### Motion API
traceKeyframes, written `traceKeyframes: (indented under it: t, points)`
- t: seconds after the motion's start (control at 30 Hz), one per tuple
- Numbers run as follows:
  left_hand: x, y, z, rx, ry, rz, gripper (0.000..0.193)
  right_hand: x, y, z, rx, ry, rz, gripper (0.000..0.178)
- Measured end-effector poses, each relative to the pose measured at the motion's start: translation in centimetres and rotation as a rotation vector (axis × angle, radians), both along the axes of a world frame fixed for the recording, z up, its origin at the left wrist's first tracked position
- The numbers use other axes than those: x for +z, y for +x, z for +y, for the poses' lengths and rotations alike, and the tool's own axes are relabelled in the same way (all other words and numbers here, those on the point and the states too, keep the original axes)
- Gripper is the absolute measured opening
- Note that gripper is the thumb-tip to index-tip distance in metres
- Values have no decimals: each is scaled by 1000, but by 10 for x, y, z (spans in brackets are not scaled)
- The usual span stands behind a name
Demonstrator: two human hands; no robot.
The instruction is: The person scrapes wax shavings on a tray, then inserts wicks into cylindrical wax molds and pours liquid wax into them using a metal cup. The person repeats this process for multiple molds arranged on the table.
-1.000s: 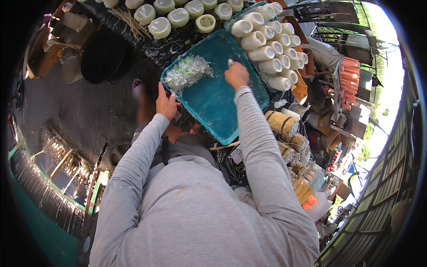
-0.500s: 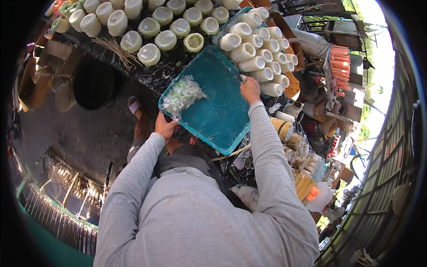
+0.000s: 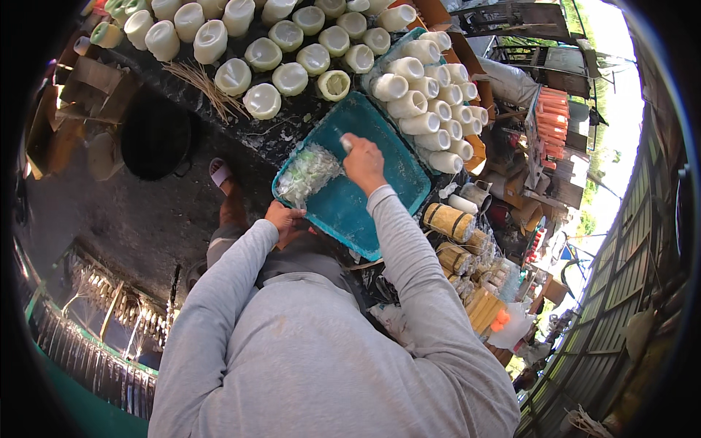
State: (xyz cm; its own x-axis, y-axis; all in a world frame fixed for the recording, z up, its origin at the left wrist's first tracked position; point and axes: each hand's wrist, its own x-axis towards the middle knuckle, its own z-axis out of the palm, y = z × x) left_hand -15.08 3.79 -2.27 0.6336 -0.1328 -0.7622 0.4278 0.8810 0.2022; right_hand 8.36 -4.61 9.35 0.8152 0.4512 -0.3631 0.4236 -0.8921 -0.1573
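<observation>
A teal plastic tray [image 3: 394, 168] lies in front of me, tilted to my view, with whitish residue on its floor. A heap of white and pale green shavings [image 3: 310, 174] is gathered at its left end. My left hand [image 3: 283, 217] is closed on the near left rim of the tray, beside the shavings. Over the middle of the tray, my right hand [image 3: 364, 162] is closed around a small pale object [image 3: 345, 143] whose tip points toward the shavings. Most of that object is hidden by my fingers, so its kind cannot be made out.
Pale, candle-like wax cylinders [image 3: 290, 79] stand beyond the tray, and more lie in a second teal tray [image 3: 372, 80] behind it. Thin sticks [image 3: 208, 86] lie at the left. A dark round tub [image 3: 155, 139] stands on the floor. Yellowish bundles [image 3: 449, 221] sit at the right.
My right hand has moved left from the tray's far right rim to over its middle, carrying the small pale object. My left hand stays on the rim; the whole view has shifted slightly.
</observation>
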Motion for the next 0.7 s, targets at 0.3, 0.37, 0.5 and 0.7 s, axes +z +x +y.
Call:
traceKeyframes:
  t: [0.3,0.37,0.5,0.7]
  points:
    - [-7,-8,-31,121,-146,110,37,-38,-37,-12,260,5,36,34]
    - [-16,-11,-39,171,-136,138,29,-22,-50,-39,228,97,95,37]
    - [-21,-45,-47,251,-1,132,18,36,-32,-83,122,377,92,29]
    - [-12,-96,-49,354,-33,140,28,81,13,-148,0,259,101,28]
